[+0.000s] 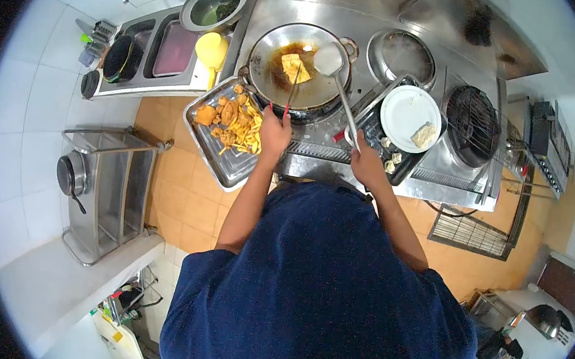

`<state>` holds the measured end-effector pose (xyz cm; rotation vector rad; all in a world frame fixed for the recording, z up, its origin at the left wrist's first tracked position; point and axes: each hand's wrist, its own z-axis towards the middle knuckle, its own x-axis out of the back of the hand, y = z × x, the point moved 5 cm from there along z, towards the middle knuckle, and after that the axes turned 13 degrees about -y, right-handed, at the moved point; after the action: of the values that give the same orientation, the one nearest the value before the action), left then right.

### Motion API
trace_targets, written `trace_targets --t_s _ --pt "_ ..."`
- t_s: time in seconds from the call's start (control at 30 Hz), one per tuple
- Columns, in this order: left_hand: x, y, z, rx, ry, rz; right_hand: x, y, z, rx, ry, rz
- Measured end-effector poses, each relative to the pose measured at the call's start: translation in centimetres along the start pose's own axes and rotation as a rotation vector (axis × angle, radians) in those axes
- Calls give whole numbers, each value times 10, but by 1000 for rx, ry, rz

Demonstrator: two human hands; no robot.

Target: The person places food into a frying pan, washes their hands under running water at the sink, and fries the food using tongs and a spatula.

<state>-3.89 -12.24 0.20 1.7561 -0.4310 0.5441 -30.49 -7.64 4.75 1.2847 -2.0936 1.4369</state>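
My left hand [276, 134] is closed on a thin metal tool with a red handle [287, 110]; its kind is not clear. The tool's end reaches a golden fried piece [294, 69] in the dark oil of a wok [266, 44]. My right hand [368, 166] grips a long-handled metal spatula [340, 85], its broad head over the wok's right side, beside the piece. Left of my left hand, a metal tray [223, 174] holds fries and browned fried pieces [230, 116]. Near my right hand, a white plate [403, 111] carries a pale coated piece [425, 135].
Under the plate lies a black tray [408, 169] with several small pale pieces. A round metal lid [401, 56] and a burner with a grate [473, 124] stand right. Sinks [152, 48], a yellow scoop [211, 51] and a metal bowl [214, 5] are left. Another person [501, 355] is far right.
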Motion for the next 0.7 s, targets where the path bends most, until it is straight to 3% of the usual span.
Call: trace_targets --t_s 0.27,0.7 --pt "2 -8 9 40 -14 66 0 11 1 106 91 35" --pt "-1 -31 -3 21 -11 104 7 3 6 65 76 -10"
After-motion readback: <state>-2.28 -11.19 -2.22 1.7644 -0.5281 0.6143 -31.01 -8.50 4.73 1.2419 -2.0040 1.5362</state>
